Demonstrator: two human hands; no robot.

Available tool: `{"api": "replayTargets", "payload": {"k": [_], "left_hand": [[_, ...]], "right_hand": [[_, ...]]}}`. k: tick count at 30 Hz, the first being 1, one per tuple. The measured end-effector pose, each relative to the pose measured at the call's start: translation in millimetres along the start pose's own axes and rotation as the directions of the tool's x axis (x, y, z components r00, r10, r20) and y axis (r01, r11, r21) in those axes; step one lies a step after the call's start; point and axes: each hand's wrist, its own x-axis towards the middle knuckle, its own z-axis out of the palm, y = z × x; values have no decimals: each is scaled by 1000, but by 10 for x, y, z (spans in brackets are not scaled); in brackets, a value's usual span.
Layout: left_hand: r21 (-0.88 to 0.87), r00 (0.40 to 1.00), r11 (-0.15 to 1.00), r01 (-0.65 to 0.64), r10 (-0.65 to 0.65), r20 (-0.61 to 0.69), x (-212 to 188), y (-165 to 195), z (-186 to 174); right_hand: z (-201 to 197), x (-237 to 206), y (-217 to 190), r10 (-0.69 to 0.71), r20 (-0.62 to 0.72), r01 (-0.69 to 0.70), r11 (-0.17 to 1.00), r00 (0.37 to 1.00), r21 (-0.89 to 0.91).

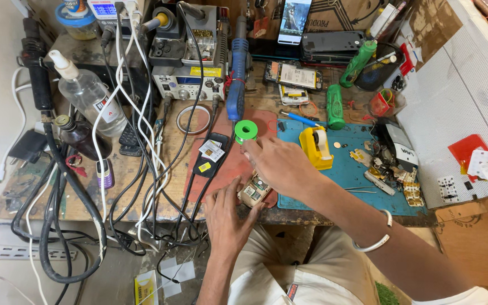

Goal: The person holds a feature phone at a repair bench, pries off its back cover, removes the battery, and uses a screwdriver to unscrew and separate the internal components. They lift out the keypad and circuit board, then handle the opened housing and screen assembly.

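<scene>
My left hand (228,217) rests at the bench's front edge, its fingers pinching a small opened phone circuit board (253,190) on the red mat (230,164). My right hand (278,165) reaches across above the board, fingertips at a green spool of solder wire (246,130) that stands on the mat. Whether the fingers grip the spool or only touch it is unclear. A silver bangle (375,243) circles my right wrist.
A yellow tape dispenser (317,147) sits on the blue mat (345,169) with loose phone parts and tweezers. Behind stand a soldering station (190,79), a blue tool (236,79), green bottles (334,105) and phones. A clear spray bottle (88,99), dark bottle and tangled cables fill the left.
</scene>
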Motion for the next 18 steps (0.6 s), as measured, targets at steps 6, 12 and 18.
{"api": "replayTargets", "payload": {"k": [6,12,18], "left_hand": [[10,1000,1000,7,-7,10,-5,12,-17],[5,999,999,40,-40,36,0,14,-19],[-11,998,998,-65,64,-22,-9,5,-33]], "right_hand": [[62,-227,40,-52,-185,132,880,981,456],[491,-362,-225,364,-203,-50,579,909,814],[540,-425,-323,234,-502,-52,935,833,351]]}}
